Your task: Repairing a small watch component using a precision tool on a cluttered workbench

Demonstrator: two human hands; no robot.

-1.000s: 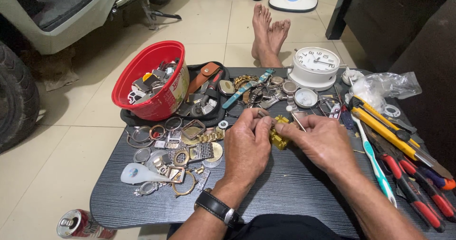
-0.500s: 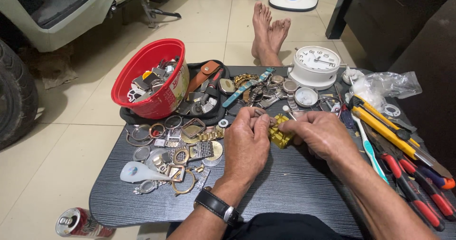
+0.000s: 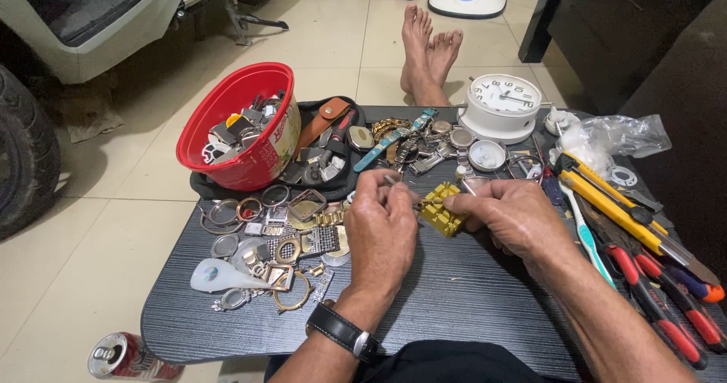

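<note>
Head view: left hand [image 3: 382,220] pinches a thin pin tool at the yellow watch-band holder block [image 3: 441,209] mid-bench [image 3: 469,307]; right hand [image 3: 515,216] closed, steadying the block. Risk: tool slips, pin flies into the loose watch parts [image 3: 280,239] just beside

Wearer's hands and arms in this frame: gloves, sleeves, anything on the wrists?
Both hands bare, no gloves: left hand, right hand. Forearms are uncovered, no sleeves in view. The left wrist carries a wristwatch on a black strap with a silver metal buckle. Nothing shows on the right wrist. No rings visible.
</note>
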